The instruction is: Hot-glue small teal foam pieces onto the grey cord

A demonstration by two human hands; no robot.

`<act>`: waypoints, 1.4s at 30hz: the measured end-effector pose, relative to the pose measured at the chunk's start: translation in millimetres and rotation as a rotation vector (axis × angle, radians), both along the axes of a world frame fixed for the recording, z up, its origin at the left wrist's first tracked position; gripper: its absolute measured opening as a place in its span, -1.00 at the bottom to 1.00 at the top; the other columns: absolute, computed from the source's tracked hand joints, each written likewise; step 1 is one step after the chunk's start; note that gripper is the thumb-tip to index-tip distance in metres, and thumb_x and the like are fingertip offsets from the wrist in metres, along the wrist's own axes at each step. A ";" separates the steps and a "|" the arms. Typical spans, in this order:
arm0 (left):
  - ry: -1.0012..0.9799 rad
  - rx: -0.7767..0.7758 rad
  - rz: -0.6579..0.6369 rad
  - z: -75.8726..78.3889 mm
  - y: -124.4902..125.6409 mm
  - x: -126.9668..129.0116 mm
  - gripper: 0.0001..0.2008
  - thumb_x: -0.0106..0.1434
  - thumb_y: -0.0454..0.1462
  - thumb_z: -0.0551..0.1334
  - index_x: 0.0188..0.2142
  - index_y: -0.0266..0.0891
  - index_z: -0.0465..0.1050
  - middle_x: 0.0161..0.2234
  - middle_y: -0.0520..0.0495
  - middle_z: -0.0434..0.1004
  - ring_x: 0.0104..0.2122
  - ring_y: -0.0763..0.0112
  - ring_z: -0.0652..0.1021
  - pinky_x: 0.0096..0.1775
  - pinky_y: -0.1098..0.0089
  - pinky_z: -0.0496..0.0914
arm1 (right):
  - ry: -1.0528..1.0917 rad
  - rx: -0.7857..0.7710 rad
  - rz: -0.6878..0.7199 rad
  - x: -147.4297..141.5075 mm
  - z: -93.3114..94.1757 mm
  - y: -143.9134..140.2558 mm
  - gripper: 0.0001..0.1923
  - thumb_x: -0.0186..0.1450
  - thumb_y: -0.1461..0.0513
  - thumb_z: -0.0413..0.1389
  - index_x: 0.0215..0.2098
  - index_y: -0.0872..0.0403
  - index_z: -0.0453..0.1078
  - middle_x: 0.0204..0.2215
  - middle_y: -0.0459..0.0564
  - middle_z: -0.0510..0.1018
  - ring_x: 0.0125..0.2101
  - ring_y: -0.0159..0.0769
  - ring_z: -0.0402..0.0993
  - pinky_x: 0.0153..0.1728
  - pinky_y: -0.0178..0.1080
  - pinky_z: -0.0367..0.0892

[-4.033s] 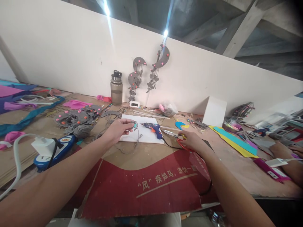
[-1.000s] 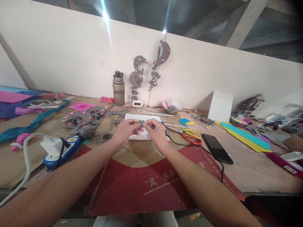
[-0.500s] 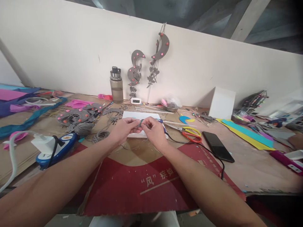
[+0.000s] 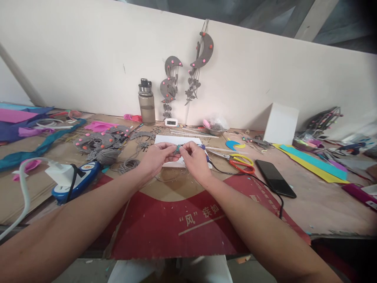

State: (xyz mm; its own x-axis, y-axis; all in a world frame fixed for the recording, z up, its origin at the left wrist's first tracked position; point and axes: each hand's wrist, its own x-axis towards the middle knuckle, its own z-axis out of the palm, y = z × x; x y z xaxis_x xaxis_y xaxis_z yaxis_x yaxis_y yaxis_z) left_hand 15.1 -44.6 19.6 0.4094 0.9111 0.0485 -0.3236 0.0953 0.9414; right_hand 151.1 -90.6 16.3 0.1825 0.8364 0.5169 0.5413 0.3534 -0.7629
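A small teal piece (image 4: pixel 178 148), too small to name, is pinched between the fingertips of both hands over a white sheet (image 4: pixel 172 138). My left hand (image 4: pixel 159 158) closes on it from the left, and my right hand (image 4: pixel 194 160) meets it from the right with thumb and finger together. Grey cord (image 4: pixel 129 165) lies coiled beside my left wrist. Just right of my right hand are scissors (image 4: pixel 241 162) with yellow and red handles, and a black cable (image 4: pixel 224 171) runs from a blue-handled tool (image 4: pixel 203 147) partly hidden behind that hand.
A black phone (image 4: pixel 275 178) lies to the right. On the left are a blue power strip (image 4: pixel 78 184) and grey crescents with pink dots (image 4: pixel 92 143). A bottle (image 4: pixel 146 104) and small clock (image 4: pixel 171 122) stand by the wall, near hanging grey moon ornaments (image 4: pixel 206 51). Red cardboard (image 4: pixel 153 228) covers the front.
The view has shifted slightly, so the scene sits a little higher and farther right in places. Both hands keep their pinch on the small teal piece, its teal side now showing more.
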 end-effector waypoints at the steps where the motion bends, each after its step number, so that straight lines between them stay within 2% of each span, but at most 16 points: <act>1: -0.002 0.011 0.003 0.1 -0.7 0.3 -0.77 0.01 -0.26 0.39 -0.43 -0.38 0.42 -0.51 -0.05 0.52 -0.52 0.49 0.55 -0.34 0.43 0.46 | -0.018 0.007 -0.012 -0.1 0.1 0.1 -0.84 0.24 0.17 0.02 -0.47 0.06 0.27 -0.54 -0.17 0.40 -0.51 -0.44 0.25 -0.43 -0.35 0.16; 9: -0.014 0.014 -0.017 3.5 -4.9 1.5 -0.84 0.03 -0.30 0.36 -0.45 -0.38 0.45 -0.52 -0.05 0.53 -0.54 0.51 0.52 -0.34 0.43 0.46 | -0.178 0.091 -0.067 2.3 1.1 -0.5 -0.82 0.26 0.21 -0.03 -0.51 0.06 0.19 -0.57 -0.18 0.32 -0.51 -0.44 0.21 -0.42 -0.34 0.10; 13: -0.055 -0.048 -0.086 4.5 -4.1 0.4 -0.89 0.05 -0.35 0.34 -0.43 -0.39 0.48 -0.47 -0.10 0.56 -0.49 0.47 0.56 -0.31 0.42 0.48 | -0.214 0.123 -0.073 5.1 3.6 -3.0 -0.81 0.26 0.23 -0.04 -0.52 0.05 0.16 -0.58 -0.19 0.28 -0.51 -0.44 0.18 -0.42 -0.35 0.10; 19: -0.085 -0.171 -0.124 2.8 0.8 -1.3 -0.97 0.11 -0.43 0.28 -0.41 -0.38 0.51 -0.44 -0.11 0.58 -0.45 0.45 0.58 -0.26 0.42 0.50 | -0.224 0.118 -0.067 7.8 5.5 -4.9 -0.80 0.24 0.24 -0.02 -0.54 0.05 0.13 -0.59 -0.20 0.27 -0.52 -0.44 0.17 -0.42 -0.35 0.09; 26: -0.057 -0.108 -0.164 -1.2 4.2 -2.2 -0.96 0.15 -0.42 0.28 -0.44 -0.38 0.50 -0.46 -0.10 0.58 -0.47 0.49 0.57 -0.25 0.41 0.50 | -0.220 0.055 -0.069 10.0 8.3 -4.9 -0.82 0.21 0.25 0.01 -0.55 0.05 0.16 -0.61 -0.20 0.27 -0.53 -0.45 0.16 -0.44 -0.35 0.08; 32: -0.028 -0.077 -0.168 -2.2 5.4 -2.4 -0.92 0.10 -0.35 0.34 -0.43 -0.37 0.49 -0.44 -0.13 0.58 -0.44 0.44 0.59 -0.25 0.40 0.50 | -0.184 0.019 -0.059 11.0 10.3 -5.5 -0.80 0.20 0.24 0.03 -0.57 0.06 0.16 -0.63 -0.20 0.27 -0.54 -0.45 0.16 -0.44 -0.35 0.08; 42: 0.022 -0.038 -0.100 -1.2 3.8 -0.8 -0.81 -0.02 -0.32 0.41 -0.44 -0.38 0.46 -0.48 -0.10 0.56 -0.46 0.41 0.59 -0.34 0.42 0.50 | -0.194 -0.002 -0.037 9.8 6.5 -3.0 -0.82 0.21 0.22 0.03 -0.54 0.06 0.21 -0.61 -0.20 0.32 -0.55 -0.45 0.20 -0.45 -0.35 0.09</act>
